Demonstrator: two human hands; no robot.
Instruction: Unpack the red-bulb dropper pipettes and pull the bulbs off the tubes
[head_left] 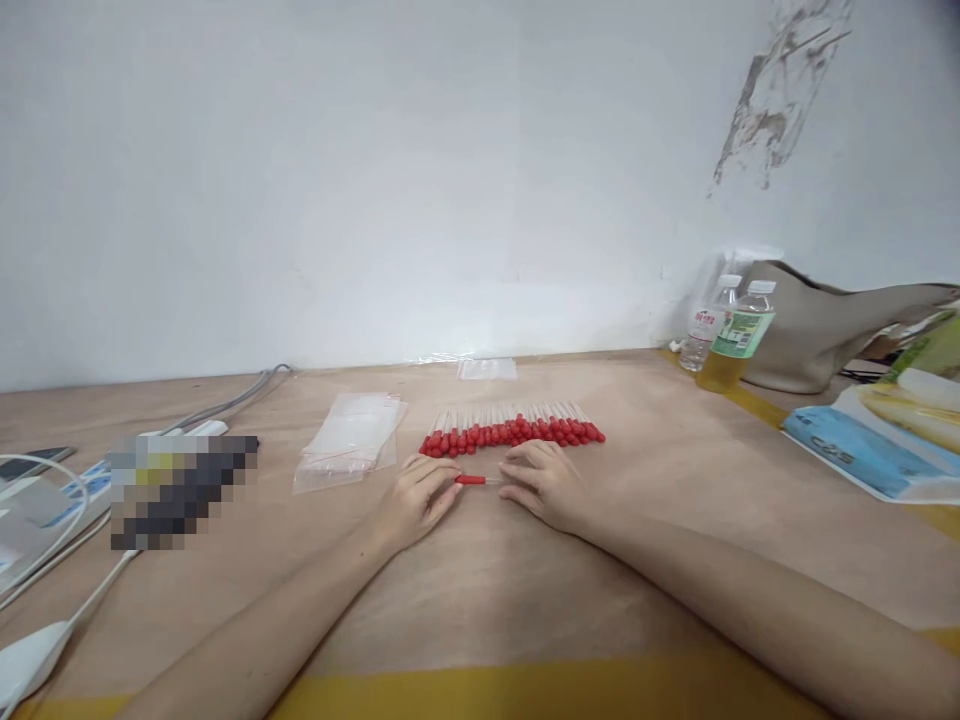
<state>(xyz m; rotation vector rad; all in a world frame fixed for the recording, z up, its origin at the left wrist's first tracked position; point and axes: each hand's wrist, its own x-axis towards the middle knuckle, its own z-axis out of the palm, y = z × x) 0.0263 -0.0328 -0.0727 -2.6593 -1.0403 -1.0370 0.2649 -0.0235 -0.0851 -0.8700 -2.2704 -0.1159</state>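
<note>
Two bare forearms reach forward over the worktop (480, 600). The left hand (416, 500) and right hand (544, 485), fingers loosely curled, pinch one red-tipped stick (472, 480) between them, one hand at each end. Just beyond lies a row of many such sticks (514, 428), too many to count; left of it, a stack of clear bags (349, 440).

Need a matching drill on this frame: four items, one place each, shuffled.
Column 1:
1. single red-capped dropper
2. row of red-capped droppers
3. stack of clear bags
4. two bottles

Column 2:
A. far right of the table, by the wall, next to a beige bag
B. left of the dropper row, flat on the table
C. between the left hand and right hand, at the fingertips
D. just beyond both hands, red caps toward the person

Pairs: 1-C, 2-D, 3-B, 4-A
</note>
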